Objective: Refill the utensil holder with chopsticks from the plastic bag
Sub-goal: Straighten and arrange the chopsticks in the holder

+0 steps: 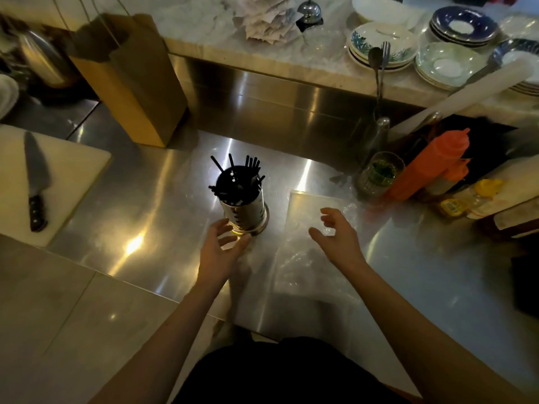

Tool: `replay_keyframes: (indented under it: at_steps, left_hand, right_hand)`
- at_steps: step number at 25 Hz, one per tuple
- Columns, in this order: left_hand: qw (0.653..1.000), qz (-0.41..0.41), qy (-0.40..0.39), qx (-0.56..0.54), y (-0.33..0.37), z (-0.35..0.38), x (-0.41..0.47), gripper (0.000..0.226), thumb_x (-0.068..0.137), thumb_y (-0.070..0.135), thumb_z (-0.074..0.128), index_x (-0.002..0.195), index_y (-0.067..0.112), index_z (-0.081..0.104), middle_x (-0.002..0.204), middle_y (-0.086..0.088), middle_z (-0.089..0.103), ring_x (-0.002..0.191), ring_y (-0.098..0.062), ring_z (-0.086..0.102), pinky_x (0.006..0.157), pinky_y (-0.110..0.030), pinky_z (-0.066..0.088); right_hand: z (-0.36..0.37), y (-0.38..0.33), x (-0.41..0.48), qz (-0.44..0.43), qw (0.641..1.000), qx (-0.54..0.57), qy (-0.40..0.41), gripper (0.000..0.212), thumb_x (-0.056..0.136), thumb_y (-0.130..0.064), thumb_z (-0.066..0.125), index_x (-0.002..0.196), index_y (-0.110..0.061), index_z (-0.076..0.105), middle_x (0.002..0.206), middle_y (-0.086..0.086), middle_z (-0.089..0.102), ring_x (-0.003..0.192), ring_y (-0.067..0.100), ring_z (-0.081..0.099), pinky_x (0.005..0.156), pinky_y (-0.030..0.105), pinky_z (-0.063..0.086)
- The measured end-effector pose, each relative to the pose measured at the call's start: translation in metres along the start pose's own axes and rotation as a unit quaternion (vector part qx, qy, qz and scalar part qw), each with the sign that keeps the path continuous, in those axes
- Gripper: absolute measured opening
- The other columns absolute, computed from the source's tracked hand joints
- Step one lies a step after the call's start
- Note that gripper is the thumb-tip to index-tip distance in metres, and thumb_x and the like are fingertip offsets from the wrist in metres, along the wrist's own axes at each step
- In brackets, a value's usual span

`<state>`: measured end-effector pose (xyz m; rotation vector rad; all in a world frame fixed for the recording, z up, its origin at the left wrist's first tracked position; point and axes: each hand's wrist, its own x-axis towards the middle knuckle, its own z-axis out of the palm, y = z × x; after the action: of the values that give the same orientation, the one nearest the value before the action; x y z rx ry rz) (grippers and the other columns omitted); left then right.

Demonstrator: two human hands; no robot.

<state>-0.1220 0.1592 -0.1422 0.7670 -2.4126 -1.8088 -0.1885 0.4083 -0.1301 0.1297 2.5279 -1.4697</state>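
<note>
A steel utensil holder [243, 207] stands upright in the middle of the steel counter, with several black chopsticks [246, 170] sticking out of its top. To its right a clear plastic bag [306, 252] lies flat on the counter; I see no chopsticks inside it. My left hand [220, 252] hovers just in front of the holder's base, fingers spread, holding nothing. My right hand [338, 237] hangs above the bag with curled, parted fingers, also holding nothing.
A brown paper bag [128, 77] stands behind the holder at left. A knife [35, 182] lies on a white cutting board [73, 182] at far left. An orange squeeze bottle [428, 164], a glass [379, 173] and stacked plates [382, 48] crowd the right and back.
</note>
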Motion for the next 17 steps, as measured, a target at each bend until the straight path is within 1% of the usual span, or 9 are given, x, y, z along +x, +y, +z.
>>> replay_keyframes:
  at_steps: [2, 3, 5, 7, 10, 12, 14, 17]
  left_hand:
    - [1.000, 0.028, -0.008, -0.011, 0.012, -0.020, 0.017, 0.068, 0.070, 0.039, 0.085, 0.125, 0.034, 0.046, 0.116, 0.018, 0.059, 0.103, -0.009, 0.065, 0.080, -0.023, 0.056]
    - [0.999, 0.037, -0.025, -0.013, 0.017, -0.033, 0.029, 0.073, 0.068, 0.039, 0.086, 0.127, 0.036, 0.044, 0.118, 0.017, 0.057, 0.107, -0.011, 0.063, 0.083, -0.027, 0.056]
    - [0.997, 0.062, -0.054, 0.005, 0.027, -0.046, 0.045, 0.082, 0.067, 0.038, 0.088, 0.134, 0.035, 0.040, 0.131, 0.009, 0.053, 0.117, -0.015, 0.057, 0.092, -0.035, 0.054]
    - [0.990, 0.100, -0.091, 0.032, 0.038, -0.055, 0.063, 0.092, 0.067, 0.039, 0.087, 0.142, 0.031, 0.035, 0.144, 0.004, 0.047, 0.124, -0.015, 0.052, 0.099, -0.036, 0.050]
    - [0.976, 0.143, -0.155, 0.050, 0.051, -0.063, 0.087, 0.104, 0.064, 0.042, 0.088, 0.149, 0.028, 0.029, 0.152, 0.005, 0.039, 0.131, -0.011, 0.045, 0.104, -0.032, 0.044]
    - [0.963, 0.161, -0.208, 0.066, 0.057, -0.062, 0.097, 0.112, 0.063, 0.040, 0.089, 0.152, 0.028, 0.022, 0.157, 0.004, 0.033, 0.139, -0.014, 0.037, 0.111, -0.035, 0.038]
    - [0.951, 0.168, -0.249, 0.076, 0.062, -0.059, 0.105, 0.115, 0.064, 0.036, 0.090, 0.154, 0.024, 0.018, 0.159, 0.001, 0.031, 0.143, -0.018, 0.033, 0.116, -0.041, 0.034]
    - [0.949, 0.177, -0.250, 0.072, 0.066, -0.058, 0.111, 0.105, 0.067, 0.033, 0.089, 0.151, 0.020, 0.028, 0.154, -0.001, 0.040, 0.141, -0.021, 0.039, 0.115, -0.046, 0.035]
  right_hand:
    - [0.019, -0.027, 0.005, -0.024, 1.000, 0.010, -0.005, 0.058, 0.084, -0.032, 0.074, 0.134, -0.023, 0.046, 0.132, -0.002, 0.054, 0.115, 0.011, 0.052, 0.091, 0.026, 0.045]
    - [0.034, -0.041, 0.008, -0.026, 1.000, 0.017, -0.007, 0.063, 0.083, -0.034, 0.074, 0.137, -0.025, 0.044, 0.134, -0.004, 0.052, 0.118, 0.009, 0.051, 0.092, 0.025, 0.045]
    - [0.052, -0.063, 0.010, -0.044, 0.999, 0.019, -0.018, 0.072, 0.081, -0.036, 0.076, 0.143, -0.029, 0.039, 0.140, -0.008, 0.048, 0.122, 0.005, 0.046, 0.095, 0.024, 0.043]
    - [0.066, -0.083, 0.018, -0.055, 0.998, 0.008, -0.026, 0.081, 0.079, -0.036, 0.078, 0.147, -0.030, 0.033, 0.148, -0.009, 0.042, 0.128, 0.002, 0.040, 0.100, 0.026, 0.040]
    - [0.080, -0.101, 0.024, -0.040, 0.998, -0.029, -0.035, 0.094, 0.075, -0.045, 0.078, 0.151, -0.031, 0.023, 0.158, -0.007, 0.028, 0.141, 0.011, 0.030, 0.111, 0.036, 0.033]
    - [0.084, -0.106, 0.025, -0.026, 0.998, -0.049, -0.044, 0.101, 0.072, -0.049, 0.079, 0.152, -0.032, 0.019, 0.160, -0.007, 0.024, 0.144, 0.014, 0.026, 0.114, 0.038, 0.029]
    - [0.084, -0.110, 0.028, -0.018, 0.997, -0.050, -0.050, 0.104, 0.070, -0.051, 0.079, 0.152, -0.032, 0.018, 0.159, -0.007, 0.025, 0.144, 0.016, 0.028, 0.115, 0.039, 0.028]
    - [0.082, -0.112, 0.030, -0.022, 0.996, -0.059, -0.061, 0.105, 0.069, -0.055, 0.078, 0.152, -0.030, 0.020, 0.159, -0.005, 0.027, 0.143, 0.017, 0.029, 0.112, 0.034, 0.028]
